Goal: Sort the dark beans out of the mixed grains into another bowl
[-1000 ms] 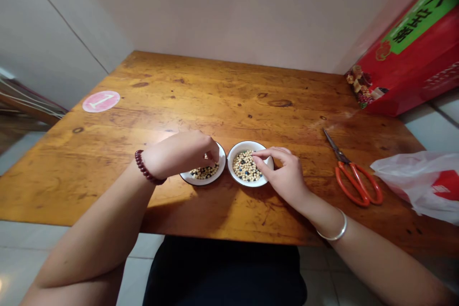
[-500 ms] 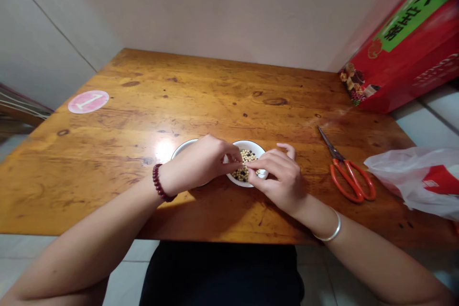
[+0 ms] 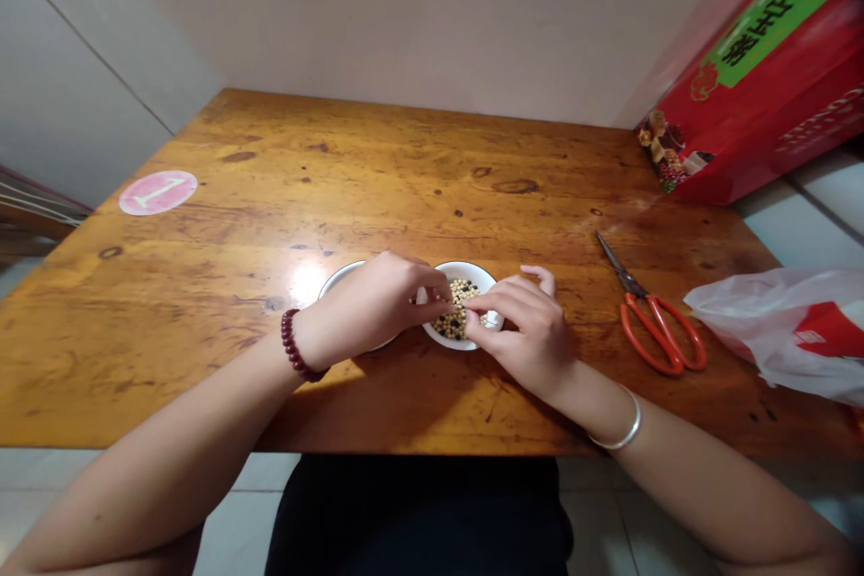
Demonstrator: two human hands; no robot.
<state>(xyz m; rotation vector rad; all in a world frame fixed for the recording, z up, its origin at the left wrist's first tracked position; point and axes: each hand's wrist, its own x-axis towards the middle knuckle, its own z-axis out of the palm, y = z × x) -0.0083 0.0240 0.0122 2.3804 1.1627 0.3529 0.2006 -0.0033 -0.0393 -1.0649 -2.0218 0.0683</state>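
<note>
Two small white bowls sit side by side near the front of the wooden table [image 3: 202, 288]. The right bowl [image 3: 472, 271] holds pale beans mixed with a few dark ones. My left hand [image 3: 378, 306] reaches over the left bowl [image 3: 337, 275], mostly hiding it, with fingertips pinched at the right bowl's beans. My right hand [image 3: 523, 324] rests on the right bowl's near edge, thumb and forefinger pinched over the beans. What either pinch holds is too small to see.
Orange-handled scissors [image 3: 652, 324] lie to the right of the bowls. A white plastic bag [image 3: 783, 333] lies at the right edge. A red box [image 3: 762, 90] stands at the back right. A pink round sticker [image 3: 157, 193] marks the far left.
My left hand has moved from the left bowl to the right bowl. Both hands now pinch together over the right bowl's beans. The view has shifted slightly.
</note>
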